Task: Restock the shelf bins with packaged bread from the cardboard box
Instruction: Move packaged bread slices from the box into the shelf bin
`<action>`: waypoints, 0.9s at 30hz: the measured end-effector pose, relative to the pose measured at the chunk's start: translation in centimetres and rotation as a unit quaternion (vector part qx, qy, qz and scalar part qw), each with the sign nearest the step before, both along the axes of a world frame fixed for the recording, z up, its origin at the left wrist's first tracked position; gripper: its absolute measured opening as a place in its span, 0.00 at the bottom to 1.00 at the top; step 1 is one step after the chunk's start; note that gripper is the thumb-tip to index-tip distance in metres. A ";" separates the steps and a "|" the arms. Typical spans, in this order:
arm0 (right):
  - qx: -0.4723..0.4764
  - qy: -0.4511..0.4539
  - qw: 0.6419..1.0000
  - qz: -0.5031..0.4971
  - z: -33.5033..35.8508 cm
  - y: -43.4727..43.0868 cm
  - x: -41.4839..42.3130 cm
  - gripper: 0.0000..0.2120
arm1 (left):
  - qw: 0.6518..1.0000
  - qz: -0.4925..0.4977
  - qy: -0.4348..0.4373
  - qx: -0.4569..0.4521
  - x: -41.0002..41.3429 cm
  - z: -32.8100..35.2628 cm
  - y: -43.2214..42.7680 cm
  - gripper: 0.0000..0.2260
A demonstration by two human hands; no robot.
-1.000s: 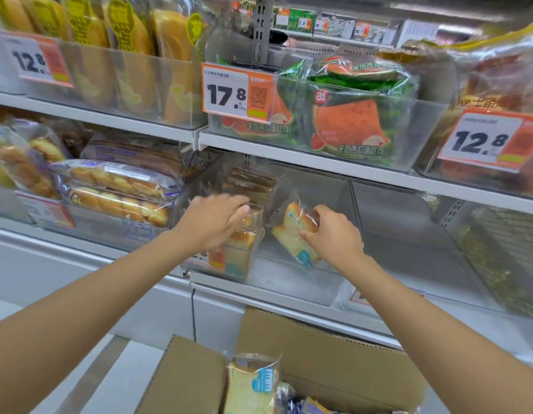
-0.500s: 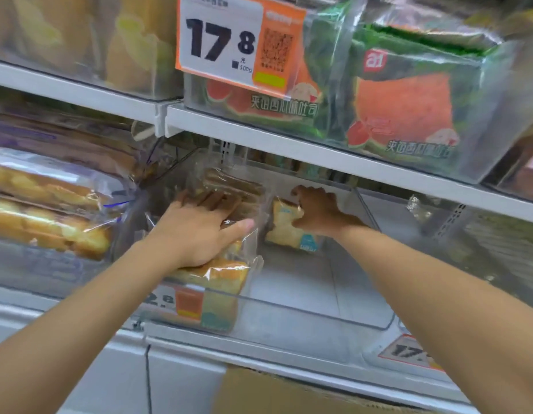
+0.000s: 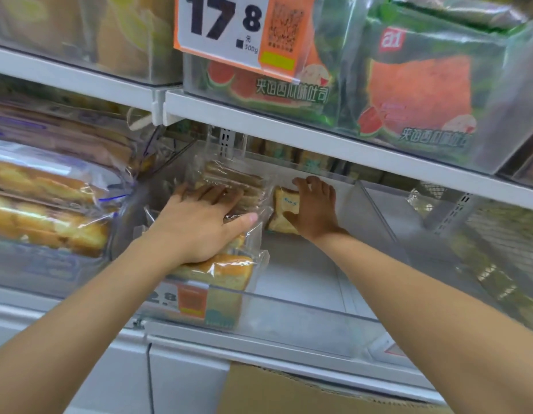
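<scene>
Both hands reach into a clear plastic shelf bin (image 3: 304, 306) on the middle shelf. My left hand (image 3: 199, 225) lies flat, fingers spread, on a row of wrapped bread packs (image 3: 229, 180) at the bin's left side. A further pack (image 3: 226, 273) stands at the front under my wrist. My right hand (image 3: 314, 207) grips a small wrapped bread slice pack (image 3: 284, 204) deep at the back of the bin, thumb under it and fingers over its top. A strip of the cardboard box (image 3: 289, 392) shows at the bottom edge.
The shelf (image 3: 289, 130) above hangs low over the bin and carries watermelon-print toast packs (image 3: 420, 88) and a 17.8 price tag (image 3: 229, 28). Long bread loaves (image 3: 47, 204) fill the bin to the left. A wire rack (image 3: 498, 249) stands to the right.
The view has moved closer to the shelf. My right hand has pushed the small pack further back in the bin. My left hand stays flat on the packs at the left.
</scene>
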State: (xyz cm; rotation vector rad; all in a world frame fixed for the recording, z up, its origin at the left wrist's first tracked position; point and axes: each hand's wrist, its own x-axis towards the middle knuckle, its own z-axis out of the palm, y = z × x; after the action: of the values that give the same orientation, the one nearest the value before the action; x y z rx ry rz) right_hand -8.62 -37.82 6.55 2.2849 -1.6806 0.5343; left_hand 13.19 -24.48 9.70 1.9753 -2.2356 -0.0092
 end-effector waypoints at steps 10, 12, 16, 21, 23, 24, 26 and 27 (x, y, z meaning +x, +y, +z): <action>0.096 -0.115 0.988 0.048 3.4 8.4 -0.5 0.24 | 0.997 0.027 0.042 -0.059 -0.7 2.1 1.7 0.28; 0.113 -0.137 0.981 0.084 4.1 11.2 -1.5 0.19 | 0.989 0.032 0.074 -0.124 -2.2 3.0 3.3 0.20; 0.111 -0.151 0.973 0.132 5.3 17.5 -4.0 0.06 | 0.977 0.012 0.166 -0.137 -7.1 3.7 8.1 0.09; 0.194 -0.169 0.961 0.102 1.7 25.6 -10.3 0.07 | 0.989 0.004 0.149 -0.018 -13.2 -0.5 14.2 0.08; 0.258 -0.165 0.947 0.093 -1.2 28.1 -13.6 0.07 | 0.984 0.014 0.170 0.048 -14.6 -3.6 16.2 0.07; 0.290 -0.159 0.941 0.076 -2.9 29.1 -15.3 0.07 | 0.980 0.017 0.185 0.076 -14.9 -5.3 17.1 0.06; 0.347 -0.148 0.926 0.023 -5.9 30.9 -19.0 0.06 | 0.966 0.011 0.228 0.120 -15.4 -8.6 18.6 0.04; 0.369 -0.149 0.918 -0.002 -7.5 31.4 -20.9 0.06 | 0.959 0.012 0.248 0.136 -15.6 -10.0 19.1 0.04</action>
State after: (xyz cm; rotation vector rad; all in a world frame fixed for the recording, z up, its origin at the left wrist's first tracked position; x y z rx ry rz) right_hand -29.49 -6.37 -0.95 2.8019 -2.3454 0.2744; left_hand -2.44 -5.33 -0.32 1.8513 -1.9543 -0.7580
